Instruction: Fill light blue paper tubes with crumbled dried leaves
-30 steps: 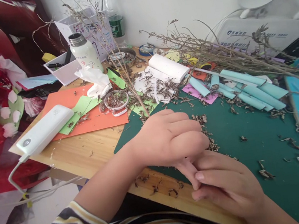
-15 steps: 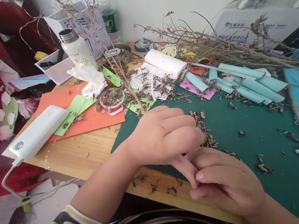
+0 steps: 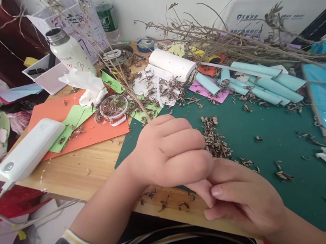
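Note:
My left hand (image 3: pixel 171 152) is closed in a fist around a dried plant stem (image 3: pixel 135 97). The long, thin, brown stem rises out of the fist and leans back to the left, its dry twigs reaching toward the wall. Just below, my right hand (image 3: pixel 247 195) presses against the left fingers, thumb and fingertips drawn together. Whatever lies between its fingertips is hidden. Beyond the hands, a heap of crumbled dry leaves (image 3: pixel 215 138) lies on the dark green mat (image 3: pixel 288 201).
A bundle of dried branches (image 3: pixel 231 44) lies at the back right, behind light-blue paper rolls (image 3: pixel 273 89). On the left are a white power bank (image 3: pixel 32 150) with a cable, orange paper (image 3: pixel 102 130), an uncapped white bottle (image 3: pixel 72 54) and a small round container (image 3: pixel 114 109) of leaf bits.
The view has turned slightly, so the table's things sit further left and a little higher. Both hands keep nearly the same grip, and more of the leaf heap shows beside the left fist.

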Demonstrator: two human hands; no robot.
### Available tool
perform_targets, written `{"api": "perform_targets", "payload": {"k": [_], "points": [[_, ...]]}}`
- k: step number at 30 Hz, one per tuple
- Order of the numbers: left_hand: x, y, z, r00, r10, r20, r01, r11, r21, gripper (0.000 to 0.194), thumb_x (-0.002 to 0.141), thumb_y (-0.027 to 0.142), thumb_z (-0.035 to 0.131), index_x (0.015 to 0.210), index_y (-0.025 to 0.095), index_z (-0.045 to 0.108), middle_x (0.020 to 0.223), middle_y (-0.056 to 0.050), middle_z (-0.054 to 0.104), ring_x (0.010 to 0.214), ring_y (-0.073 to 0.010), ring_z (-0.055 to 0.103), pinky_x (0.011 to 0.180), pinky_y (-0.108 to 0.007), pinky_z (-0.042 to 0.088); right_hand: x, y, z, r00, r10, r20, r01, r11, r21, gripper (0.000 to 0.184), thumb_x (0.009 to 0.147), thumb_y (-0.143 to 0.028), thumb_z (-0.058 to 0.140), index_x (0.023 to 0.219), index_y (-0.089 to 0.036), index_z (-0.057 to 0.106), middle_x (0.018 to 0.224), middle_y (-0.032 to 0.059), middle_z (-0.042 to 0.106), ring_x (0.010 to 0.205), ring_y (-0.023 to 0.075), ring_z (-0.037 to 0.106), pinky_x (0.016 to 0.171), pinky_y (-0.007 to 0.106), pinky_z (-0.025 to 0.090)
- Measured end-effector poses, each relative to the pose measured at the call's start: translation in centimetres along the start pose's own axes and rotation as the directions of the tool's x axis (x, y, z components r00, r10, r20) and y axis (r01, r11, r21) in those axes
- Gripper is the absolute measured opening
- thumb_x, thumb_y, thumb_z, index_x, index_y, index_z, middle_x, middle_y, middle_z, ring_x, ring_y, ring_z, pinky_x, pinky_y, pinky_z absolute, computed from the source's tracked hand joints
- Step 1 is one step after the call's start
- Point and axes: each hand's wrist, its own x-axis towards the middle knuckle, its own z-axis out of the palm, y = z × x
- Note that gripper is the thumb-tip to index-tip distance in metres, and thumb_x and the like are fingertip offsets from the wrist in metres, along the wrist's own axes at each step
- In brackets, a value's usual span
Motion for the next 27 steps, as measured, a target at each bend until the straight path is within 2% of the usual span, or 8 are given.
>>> {"api": "perform_targets", "payload": {"k": [2, 5, 9, 13, 17, 22, 27], "points": [[0.1, 0.1, -0.2, 1.000, 0.016, -0.009, -0.017, 1.000, -0.026, 0.042, 0.076, 0.058, 0.040, 0.059, 0.019, 0.039, 0.053, 0.003, 0.044, 0.051, -0.0098, 0.043, 0.049, -0.026, 0.030, -0.1, 0.0, -0.2, 1.000, 0.016, -0.008, -0.016, 1.000, 0.003, 0.020, 0.079, -0.013, 0.048, 0.098, -0.016, 0.043, 0.073, 0.0044, 0.051, 0.069, 0.0121, 0.049, 0.062, 0.028, 0.047], [0.4, 0.4, -0.4, 0.999, 0.002, -0.048, -0.005, 0.998, -0.067, 0.028, 0.079, 0.038, 0.050, 0.060, 0.019, 0.042, 0.054, 0.003, 0.048, 0.053, -0.0099, 0.045, 0.049, -0.025, 0.032, -0.3, 0.1, -0.5, 0.999, 0.043, -0.031, -0.043, 0.999, 0.001, 0.020, 0.080, -0.013, 0.046, 0.100, -0.015, 0.045, 0.076, 0.0062, 0.051, 0.070, 0.0127, 0.048, 0.059, 0.028, 0.046], [0.7, 1.1, -0.5, 0.997, -0.038, -0.071, 0.026, 0.987, -0.161, 0.017, 0.077, 0.019, 0.052, 0.061, 0.018, 0.045, 0.057, 0.002, 0.052, 0.055, -0.0100, 0.048, 0.050, -0.026, 0.034, -0.3, 0.1, -0.9, 0.997, 0.036, -0.070, -0.035, 0.999, 0.022, 0.020, 0.080, -0.015, 0.047, 0.101, -0.015, 0.047, 0.077, 0.0067, 0.051, 0.071, 0.0126, 0.050, 0.060, 0.027, 0.047], [0.7, 1.7, -0.6, 0.997, -0.051, -0.062, 0.037, 0.979, -0.202, 0.018, 0.075, 0.019, 0.053, 0.059, 0.018, 0.045, 0.058, 0.002, 0.053, 0.055, -0.0104, 0.048, 0.050, -0.027, 0.035, 0.0, 0.1, -1.5, 0.999, 0.002, -0.041, 0.000, 0.999, 0.038, 0.019, 0.079, -0.015, 0.049, 0.098, -0.014, 0.049, 0.074, 0.0066, 0.055, 0.067, 0.0129, 0.052, 0.061, 0.031, 0.047], [0.6, 2.0, -0.7, 0.998, -0.053, -0.034, 0.047, 0.984, -0.170, 0.026, 0.074, 0.017, 0.050, 0.050, 0.018, 0.039, 0.050, 0.003, 0.049, 0.050, -0.0106, 0.044, 0.048, -0.028, 0.032, 0.2, 0.1, -1.8, 0.998, -0.067, 0.001, 0.067, 0.997, -0.044, 0.018, 0.075, -0.009, 0.050, 0.092, -0.012, 0.050, 0.070, 0.0070, 0.057, 0.066, 0.0136, 0.053, 0.059, 0.034, 0.048], [0.5, 2.2, -0.7, 1.000, -0.007, -0.003, 0.007, 0.988, -0.154, 0.029, 0.074, 0.018, 0.048, 0.047, 0.018, 0.038, 0.046, 0.003, 0.045, 0.047, -0.0113, 0.039, 0.046, -0.029, 0.029, 0.0, 0.2, -1.4, 0.991, -0.117, -0.058, 0.111, 0.989, -0.098, 0.018, 0.071, -0.011, 0.050, 0.088, -0.013, 0.047, 0.065, 0.0045, 0.055, 0.060, 0.0131, 0.053, 0.052, 0.032, 0.048], [0.6, 2.2, -0.8, 0.999, -0.033, -0.025, 0.029, 0.990, -0.138, 0.028, 0.072, 0.019, 0.053, 0.047, 0.018, 0.040, 0.047, 0.004, 0.046, 0.048, -0.0108, 0.040, 0.047, -0.028, 0.031, 0.0, 0.0, -1.3, 0.990, -0.133, -0.049, 0.118, 0.964, -0.238, 0.014, 0.071, -0.011, 0.053, 0.083, -0.016, 0.047, 0.065, 0.0036, 0.058, 0.059, 0.0125, 0.055, 0.053, 0.031, 0.050]]}}
